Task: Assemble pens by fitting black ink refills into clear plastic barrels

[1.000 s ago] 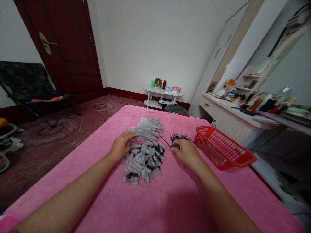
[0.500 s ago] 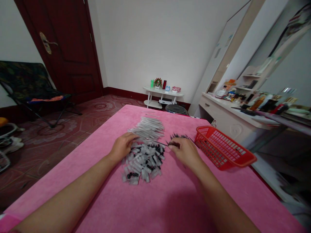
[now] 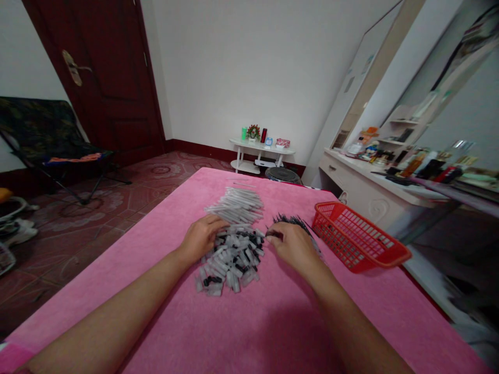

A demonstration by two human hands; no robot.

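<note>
My left hand (image 3: 203, 238) is at the upper left edge of a pile of small clear and black caps (image 3: 232, 259). Its fingers are drawn together over the caps; whatever they hold is hidden. At the right side of that pile, my right hand (image 3: 294, 243) pinches a thin dark stick (image 3: 268, 235), mostly covered by the fingers. Beyond the caps lies a stack of clear, slim tubes (image 3: 237, 203), like pen barrels. A heap of thin black pointed sticks (image 3: 294, 220) lies just behind my right hand.
A red plastic basket (image 3: 360, 236) stands at the right edge of the pink-covered table (image 3: 234, 332). A dresser (image 3: 362, 179) with bottles is farther right. A folding chair (image 3: 58, 135) stands left, by a dark red door. A small white stand (image 3: 261, 147) is against the wall.
A slim rod that stretched between my hands over the caps is no longer visible there. My left hand has shifted slightly right; my right hand has moved slightly left.
</note>
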